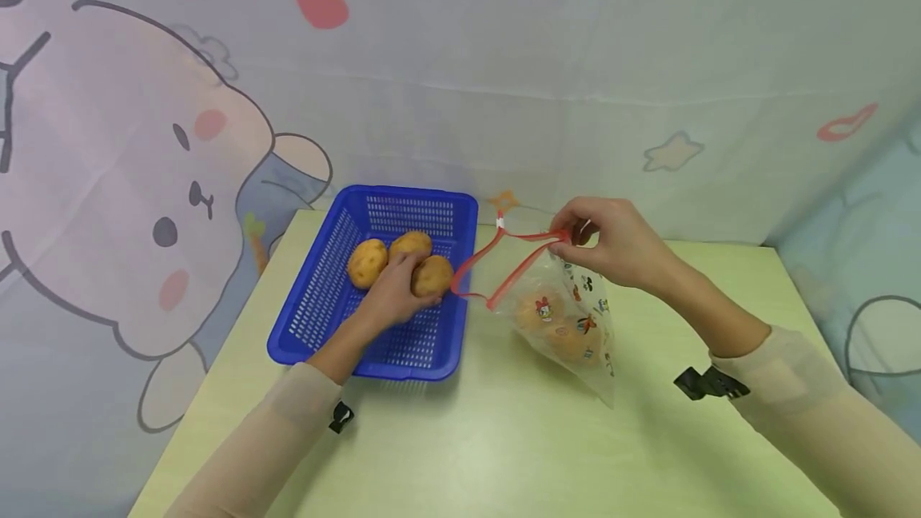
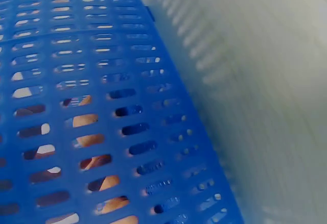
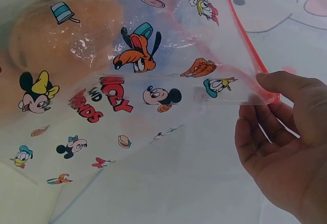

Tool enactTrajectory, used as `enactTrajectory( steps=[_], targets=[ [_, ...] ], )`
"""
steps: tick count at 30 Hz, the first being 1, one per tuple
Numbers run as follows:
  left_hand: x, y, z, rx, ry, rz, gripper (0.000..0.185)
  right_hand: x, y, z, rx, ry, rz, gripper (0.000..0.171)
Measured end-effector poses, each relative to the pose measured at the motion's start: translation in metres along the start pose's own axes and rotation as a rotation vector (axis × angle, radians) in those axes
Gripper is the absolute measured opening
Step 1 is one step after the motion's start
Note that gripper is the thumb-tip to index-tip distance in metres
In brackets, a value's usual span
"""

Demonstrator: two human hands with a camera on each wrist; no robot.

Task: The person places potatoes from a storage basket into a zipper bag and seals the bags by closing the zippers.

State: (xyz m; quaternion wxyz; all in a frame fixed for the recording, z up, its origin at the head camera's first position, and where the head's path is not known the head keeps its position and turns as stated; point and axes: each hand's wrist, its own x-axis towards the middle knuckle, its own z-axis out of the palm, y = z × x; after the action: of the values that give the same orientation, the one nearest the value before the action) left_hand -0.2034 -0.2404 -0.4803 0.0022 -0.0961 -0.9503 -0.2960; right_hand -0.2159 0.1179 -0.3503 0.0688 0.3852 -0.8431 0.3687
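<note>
Our left hand (image 1: pixel 394 294) curls over a potato (image 1: pixel 432 275) in the blue basket (image 1: pixel 327 302); our right hand (image 1: pixel 612 242) pinches the red zip rim of the cartoon-printed bag (image 1: pixel 576 318), which hangs open just below it. Only the right wrist view shows the bag's (image 3: pixel 127 81) printed characters clearly.

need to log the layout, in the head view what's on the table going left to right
blue basket → left hand gripping a potato in the basket → clear printed zip bag with potatoes inside → right hand pinching the bag's red rim
</note>
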Motion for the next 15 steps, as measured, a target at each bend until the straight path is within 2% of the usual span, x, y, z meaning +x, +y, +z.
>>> enactTrajectory(
  steps=[7,12,15],
  targets=[
    [-0.0018,0.0011,0.0058,0.118,-0.027,-0.007,0.072,-0.0012,0.0008,0.0011,0.006,-0.007,0.009,0.013],
    [-0.0041,0.0032,0.0044,0.105,-0.026,-0.034,0.065,-0.0024,0.0013,0.0011,0.008,-0.007,0.008,0.013],
    [-0.0033,0.0046,0.0031,0.092,-0.038,-0.045,0.067,-0.0028,0.0011,0.0003,0.007,-0.003,0.006,0.013]
  ],
)
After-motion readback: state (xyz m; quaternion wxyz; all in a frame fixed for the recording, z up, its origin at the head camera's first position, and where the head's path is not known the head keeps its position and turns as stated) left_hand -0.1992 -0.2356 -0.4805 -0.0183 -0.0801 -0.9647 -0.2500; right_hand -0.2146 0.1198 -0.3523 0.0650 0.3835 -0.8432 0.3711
